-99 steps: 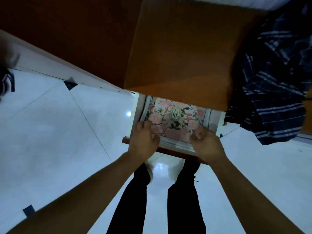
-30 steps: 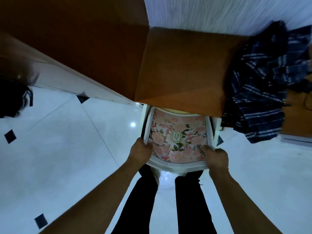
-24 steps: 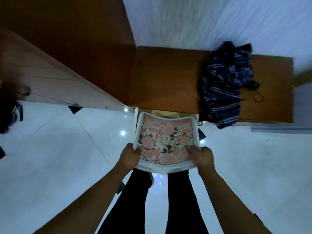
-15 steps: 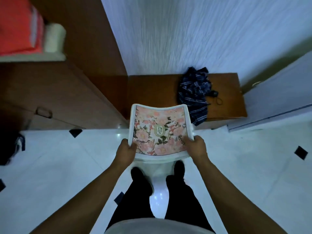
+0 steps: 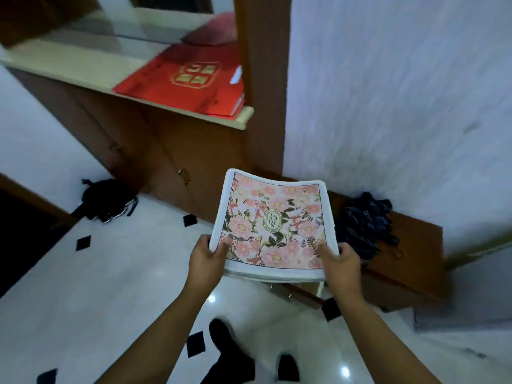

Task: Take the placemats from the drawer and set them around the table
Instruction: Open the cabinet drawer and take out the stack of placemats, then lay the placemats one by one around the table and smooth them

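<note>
I hold a stack of placemats in front of me, above the floor. The top one has a pink floral print, a white border and an oval label in its middle. My left hand grips the stack's near left corner, thumb on top. My right hand grips the near right corner the same way. The stack sags a little between my hands. Below its near edge the open drawer of the low wooden cabinet shows only in part.
A dark striped cloth lies on the low cabinet. A red box sits on a pale shelf of the tall wooden unit at left. A black bag lies on the white tiled floor. White wall at right.
The placemats came up out of the drawer in both hands. I stood up and the view swung left, so the red box and the shelf are now in sight.
</note>
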{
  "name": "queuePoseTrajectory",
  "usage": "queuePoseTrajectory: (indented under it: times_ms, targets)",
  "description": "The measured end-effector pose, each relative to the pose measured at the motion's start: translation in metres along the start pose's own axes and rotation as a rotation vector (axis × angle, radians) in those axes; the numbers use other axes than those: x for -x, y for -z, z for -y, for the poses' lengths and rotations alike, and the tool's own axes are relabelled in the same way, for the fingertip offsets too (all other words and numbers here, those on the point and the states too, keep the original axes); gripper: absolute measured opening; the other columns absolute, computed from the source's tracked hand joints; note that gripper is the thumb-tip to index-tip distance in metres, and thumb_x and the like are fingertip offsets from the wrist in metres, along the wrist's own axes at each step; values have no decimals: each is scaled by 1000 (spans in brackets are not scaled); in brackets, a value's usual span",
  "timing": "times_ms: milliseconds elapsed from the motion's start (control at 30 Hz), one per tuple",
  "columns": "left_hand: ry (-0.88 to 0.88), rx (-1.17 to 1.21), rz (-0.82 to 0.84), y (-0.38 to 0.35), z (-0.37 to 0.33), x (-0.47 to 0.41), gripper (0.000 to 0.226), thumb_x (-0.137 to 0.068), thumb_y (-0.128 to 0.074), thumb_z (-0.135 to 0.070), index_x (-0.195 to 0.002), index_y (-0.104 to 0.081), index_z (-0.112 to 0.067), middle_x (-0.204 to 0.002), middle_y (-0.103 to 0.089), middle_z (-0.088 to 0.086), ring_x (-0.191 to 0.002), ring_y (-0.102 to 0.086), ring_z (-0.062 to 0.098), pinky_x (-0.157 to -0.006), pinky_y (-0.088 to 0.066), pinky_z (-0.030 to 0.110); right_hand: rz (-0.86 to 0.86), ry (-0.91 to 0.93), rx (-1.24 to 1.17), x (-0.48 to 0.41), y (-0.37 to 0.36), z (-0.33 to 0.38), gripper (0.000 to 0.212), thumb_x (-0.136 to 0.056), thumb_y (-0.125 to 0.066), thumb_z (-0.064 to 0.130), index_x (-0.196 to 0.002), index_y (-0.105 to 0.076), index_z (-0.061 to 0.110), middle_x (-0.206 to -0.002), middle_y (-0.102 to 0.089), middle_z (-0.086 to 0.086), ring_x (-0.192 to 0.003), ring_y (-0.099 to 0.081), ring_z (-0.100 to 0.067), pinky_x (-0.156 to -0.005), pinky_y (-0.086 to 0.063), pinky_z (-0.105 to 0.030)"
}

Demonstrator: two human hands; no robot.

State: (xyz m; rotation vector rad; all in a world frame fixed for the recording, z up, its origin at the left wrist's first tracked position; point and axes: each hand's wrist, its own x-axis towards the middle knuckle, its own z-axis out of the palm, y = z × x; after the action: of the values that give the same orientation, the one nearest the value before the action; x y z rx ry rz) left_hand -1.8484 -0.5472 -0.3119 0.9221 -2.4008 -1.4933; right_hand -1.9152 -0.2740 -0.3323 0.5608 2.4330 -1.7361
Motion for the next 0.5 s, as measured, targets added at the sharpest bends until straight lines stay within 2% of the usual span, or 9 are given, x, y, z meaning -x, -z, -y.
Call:
queuePoseTrajectory:
  times_ms: [100,233,333,400,500]
  targets:
    - [63,61,-118,46,7,28,23,-91,-65,-36,-95,-58,-15,-83,-65,1,-70,-64,13,-42,-42,14,123,81,28,17,-25,22,21,-82,-70,38,-78,-62,19,-73,-67,-3,-65,-64,-21,-57,-51,-39]
    - [131,129,-331,130,33,75,22,-90,-65,-39,-94,-60,-18,-84,-68,1,-71,-65,14,-50,-45,23,347,206,44,62,-85,59,22,-81,-73,33,-74,-62,14,-74,-69,-7,-63,-64,-23,-57,-53,-42]
    - [184,159,-513,196,65,117,21,-89,-64,-43,-93,-60,-22,-84,-69,-3,-71,-66,10,-49,-44,19,514,314,71,115,-141,84,26,-82,-72,32,-72,-61,11,-70,-67,-9,-57,-57,-20,-54,-47,-36]
    - [226,167,-620,237,87,147,21,-88,-65,-44,-93,-60,-23,-83,-69,-4,-70,-66,10,-49,-45,22,612,382,89,155,-179,93,25,-82,-72,30,-72,-62,10,-68,-66,-7,-55,-55,-16,-52,-43,-33]
    - [304,190,-806,305,128,207,21,-87,-67,-43,-91,-61,-24,-83,-70,-5,-70,-66,10,-51,-45,25,784,461,112,237,-239,98,19,-81,-74,27,-72,-63,14,-67,-67,3,-51,-57,-4,-48,-41,-28]
